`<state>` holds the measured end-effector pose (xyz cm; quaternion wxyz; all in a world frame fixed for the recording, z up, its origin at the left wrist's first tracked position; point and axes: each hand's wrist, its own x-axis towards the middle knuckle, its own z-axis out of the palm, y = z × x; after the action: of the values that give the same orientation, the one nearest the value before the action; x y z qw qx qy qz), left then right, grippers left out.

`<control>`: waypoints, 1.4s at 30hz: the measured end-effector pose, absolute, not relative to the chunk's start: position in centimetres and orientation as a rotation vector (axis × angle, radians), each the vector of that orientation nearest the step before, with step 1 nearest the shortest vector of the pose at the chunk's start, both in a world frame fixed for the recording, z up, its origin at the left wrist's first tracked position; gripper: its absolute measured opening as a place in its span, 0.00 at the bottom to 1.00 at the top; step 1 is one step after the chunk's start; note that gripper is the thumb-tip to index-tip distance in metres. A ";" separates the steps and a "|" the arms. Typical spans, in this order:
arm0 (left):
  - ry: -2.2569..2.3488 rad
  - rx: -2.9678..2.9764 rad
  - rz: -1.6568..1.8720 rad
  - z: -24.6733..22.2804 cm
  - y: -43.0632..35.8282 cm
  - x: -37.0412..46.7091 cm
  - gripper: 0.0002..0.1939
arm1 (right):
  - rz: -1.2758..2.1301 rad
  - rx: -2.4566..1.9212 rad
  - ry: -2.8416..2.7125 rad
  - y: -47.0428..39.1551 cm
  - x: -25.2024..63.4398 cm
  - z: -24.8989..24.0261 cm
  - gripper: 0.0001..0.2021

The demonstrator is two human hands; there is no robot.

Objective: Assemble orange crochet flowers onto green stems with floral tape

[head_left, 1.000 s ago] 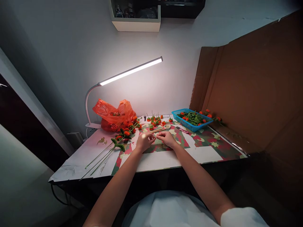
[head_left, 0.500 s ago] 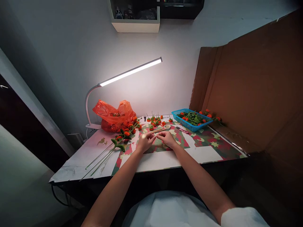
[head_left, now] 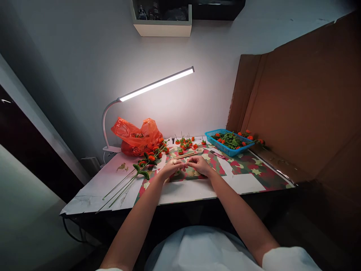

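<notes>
My left hand [head_left: 171, 168] and my right hand [head_left: 199, 165] meet fingertip to fingertip over the camouflage-patterned table cover [head_left: 208, 172]. Both are closed in a pinch. Whatever sits between the fingers is too small to make out. Just beyond them lie thin brown sticks [head_left: 185, 155] and a small pale roll of tape [head_left: 199, 150]. Several orange flower heads [head_left: 186, 143] with green bases and thin stems stand farther back. Left of my left hand lies a bunch of long-stemmed orange flowers [head_left: 151, 158] with fuzzy-looking green leaves.
An orange plastic bag [head_left: 135, 141] stands at the back left beneath a lit desk lamp [head_left: 156, 84]. A blue basket [head_left: 231, 153] of greenery and orange flowers is at the back right, with a pink cutter [head_left: 217, 154] before it. A tall cardboard sheet [head_left: 296, 109] borders the right side.
My left hand has turned a little, its fingers lying flatter and more sideways. My right hand keeps nearly the same pinch. The view has shifted slightly.
</notes>
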<state>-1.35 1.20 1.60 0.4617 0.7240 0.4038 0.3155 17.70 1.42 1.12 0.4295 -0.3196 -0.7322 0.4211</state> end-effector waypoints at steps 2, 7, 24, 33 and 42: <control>1.001 1.768 0.779 1.6 1.2 -1.3 0.23 | 1.068 -0.789 -1.813 1.4 17.6 1.1 0.14; 1.071 1.800 0.940 1.3 1.2 -0.7 0.24 | 1.016 -0.894 -1.677 1.6 17.3 0.9 0.15; 1.328 2.298 1.309 -0.2 1.5 0.1 0.08 | 1.055 -0.975 -1.574 2.0 17.0 0.0 0.13; 1.162 1.946 0.942 1.0 0.9 -0.2 0.24 | 1.058 -0.915 -1.628 1.8 17.3 0.6 0.14; 0.991 1.654 0.793 1.4 1.0 -0.9 0.29 | 1.142 -0.846 -1.628 1.1 17.3 1.2 0.16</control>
<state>-0.91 1.00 1.43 0.5042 0.6851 0.4104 0.3286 17.26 1.06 1.19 0.4709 -0.3454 -0.6647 0.4660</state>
